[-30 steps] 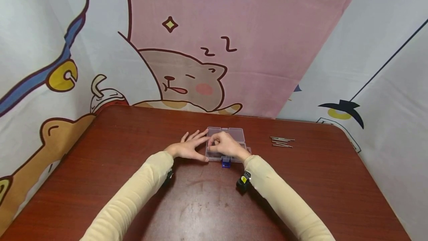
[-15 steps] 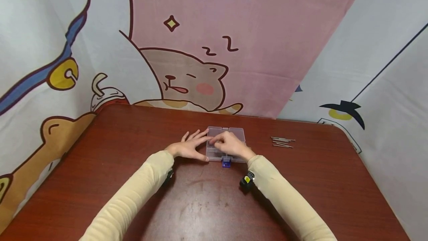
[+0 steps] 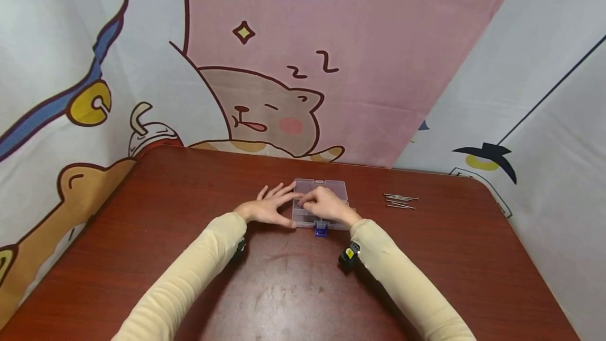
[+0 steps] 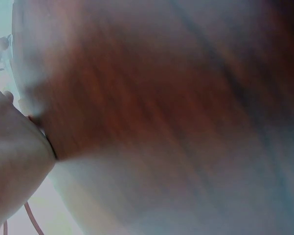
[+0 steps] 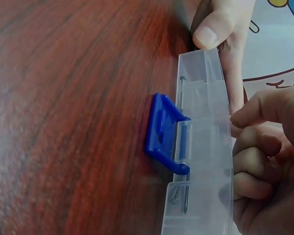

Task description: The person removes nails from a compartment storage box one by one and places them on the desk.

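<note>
A clear plastic compartment box (image 3: 304, 218) lies on the table with its lid (image 3: 335, 189) laid back behind it. At its front hangs a blue latch (image 5: 157, 127). My left hand (image 3: 266, 210) has its fingers spread along the box's left side, the thumb touching the near corner. Over the box, my right hand (image 3: 326, 205) reaches in with the index finger extended and the other fingers curled; its fingertip contact is hidden. Through the front wall in the right wrist view, nails (image 5: 186, 196) show in the compartments. Nothing is visibly held in the right hand.
Several loose nails (image 3: 400, 200) lie on the dark red wooden table (image 3: 284, 288), right of the box. A printed cloth (image 3: 369, 93) hangs behind the table's far edge. The left wrist view is mostly blurred tabletop.
My right hand has shifted slightly right, and its index finger has gone from bent against the thumb to extended over the box. The left hand, box and loose nails stay in place.
</note>
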Tool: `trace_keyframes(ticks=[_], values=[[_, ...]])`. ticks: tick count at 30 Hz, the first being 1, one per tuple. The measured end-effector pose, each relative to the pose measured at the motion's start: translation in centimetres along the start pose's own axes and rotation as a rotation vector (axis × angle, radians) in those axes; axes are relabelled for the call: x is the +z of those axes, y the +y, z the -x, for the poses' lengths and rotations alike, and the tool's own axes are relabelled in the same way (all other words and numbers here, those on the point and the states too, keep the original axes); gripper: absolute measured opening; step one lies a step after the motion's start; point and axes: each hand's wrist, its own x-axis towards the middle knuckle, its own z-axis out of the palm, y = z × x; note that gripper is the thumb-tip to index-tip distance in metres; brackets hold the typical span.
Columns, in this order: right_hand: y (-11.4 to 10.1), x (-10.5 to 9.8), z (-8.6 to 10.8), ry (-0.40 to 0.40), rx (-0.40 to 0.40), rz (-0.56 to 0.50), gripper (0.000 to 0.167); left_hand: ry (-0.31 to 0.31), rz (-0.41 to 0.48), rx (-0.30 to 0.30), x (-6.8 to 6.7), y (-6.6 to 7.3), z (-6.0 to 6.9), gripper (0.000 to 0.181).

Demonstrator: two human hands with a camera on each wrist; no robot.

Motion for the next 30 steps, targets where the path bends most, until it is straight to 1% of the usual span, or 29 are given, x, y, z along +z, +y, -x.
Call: trace_keyframes(ticks=[3, 7, 10, 14, 18, 22, 25, 30], values=[[0.1, 0.07, 0.05, 0.014, 0.0, -0.034, 0.021, -0.001, 0.001, -0.001, 0.06, 0.0, 0.06, 0.082], [0.26, 0.29, 0.04, 0.046, -0.005, -0.079, 0.013, 0.002, 0.0, -0.005, 0.15, -0.03, 0.11, 0.083], [0.38, 0.44, -0.01, 0.054, -0.003, -0.094, 0.01, 0.002, -0.005, -0.007, 0.17, -0.05, 0.09, 0.083], [0.51, 0.48, -0.02, 0.026, 0.003, -0.082, 0.012, 0.004, -0.008, -0.008, 0.19, -0.01, 0.06, 0.082], [0.6, 0.34, 0.04, 0.004, -0.02, -0.058, 0.015, 0.011, -0.004, 0.004, 0.29, -0.12, 0.04, 0.083], [0.57, 0.06, 0.05, -0.021, -0.036, -0.009, 0.02, 0.014, -0.003, 0.011, 0.34, -0.27, -0.04, 0.084], [0.49, -0.12, 0.02, -0.047, -0.041, 0.016, 0.021, 0.006, -0.005, 0.002, 0.22, -0.18, -0.02, 0.084], [0.34, -0.28, -0.15, -0.081, -0.042, -0.003, 0.019, -0.005, -0.007, -0.007, -0.02, 0.06, 0.06, 0.084]])
